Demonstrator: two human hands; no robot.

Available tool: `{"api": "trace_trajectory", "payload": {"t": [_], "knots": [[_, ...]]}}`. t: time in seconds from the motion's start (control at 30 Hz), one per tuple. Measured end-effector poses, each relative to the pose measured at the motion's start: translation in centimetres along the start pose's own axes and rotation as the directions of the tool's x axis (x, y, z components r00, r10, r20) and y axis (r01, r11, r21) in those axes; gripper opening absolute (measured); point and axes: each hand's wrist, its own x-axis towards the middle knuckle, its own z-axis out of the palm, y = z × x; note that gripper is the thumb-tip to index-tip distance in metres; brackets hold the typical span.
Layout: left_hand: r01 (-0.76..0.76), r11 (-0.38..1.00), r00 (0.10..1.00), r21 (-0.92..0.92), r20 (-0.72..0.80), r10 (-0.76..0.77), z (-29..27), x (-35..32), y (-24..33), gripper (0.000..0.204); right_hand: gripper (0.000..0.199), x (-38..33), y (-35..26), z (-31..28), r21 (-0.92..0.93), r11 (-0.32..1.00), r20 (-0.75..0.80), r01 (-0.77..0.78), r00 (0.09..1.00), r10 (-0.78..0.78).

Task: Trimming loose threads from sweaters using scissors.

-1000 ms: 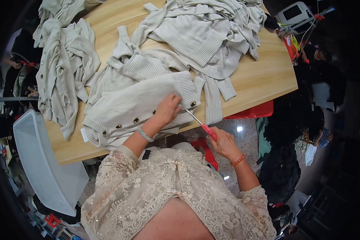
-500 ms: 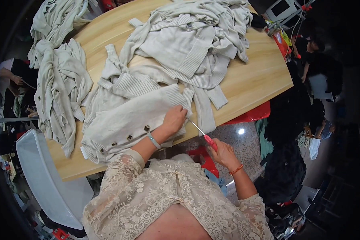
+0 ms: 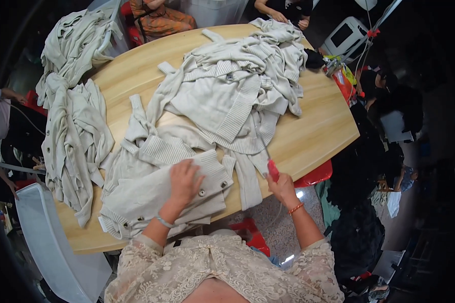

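Observation:
A pale grey knitted cardigan (image 3: 154, 191) with dark buttons and ribbed edges lies folded at the table's near side. My left hand (image 3: 185, 181) rests flat on it, fingers apart, near the ribbed hem. In my right hand (image 3: 284, 191), off the table's near edge to the right of the cardigan, is a tool with a red handle (image 3: 273, 170), fingers wrapped round it. The tool points up and away from me; its thin tip is hard to make out against the table.
A big heap of similar knitwear (image 3: 227, 86) covers the table's far middle, and more hangs over the left edge (image 3: 68, 136). A white plastic bin (image 3: 40, 232) stands at the left, a red stool (image 3: 313, 174) under the right edge. Other people sit beyond the table.
My left hand has moved left, from the cardigan's right edge onto its middle, and spread open. The tool has come away from the cardigan and now points upward. The view has tilted up.

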Motion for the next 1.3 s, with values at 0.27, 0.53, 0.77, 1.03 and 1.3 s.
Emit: {"api": "trace_trajectory", "payload": {"t": [0.27,0.53,0.77,1.03,1.3], "knots": [[0.094,0.974,0.992,0.206,0.066,-0.110,-0.8,-2.8,-6.7,0.056,0.027,19.8,-11.4,-0.6,0.081,0.945,-0.342,0.316,0.900,-0.271],[0.110,0.982,0.993,0.155,0.021,-0.115,-0.2,-3.2,-7.7,0.052,0.034,37.0,-14.9,1.6,-0.385,0.912,-0.417,0.142,0.855,-0.309],[0.118,0.985,0.993,0.122,0.011,-0.120,-0.9,-2.6,-7.7,0.049,0.040,38.6,-14.6,1.0,-0.336,0.939,-0.321,0.075,0.928,-0.189],[0.113,0.985,0.993,0.129,0.013,-0.116,-0.1,-3.0,-7.9,0.052,0.037,27.5,-16.9,1.9,-0.044,0.860,-0.048,0.508,0.859,-0.509],[0.069,0.989,0.996,0.129,0.053,-0.076,0.0,-1.5,-7.3,0.052,0.043,3.6,-16.6,5.9,0.474,0.766,0.546,0.435,0.537,-0.643]]}}
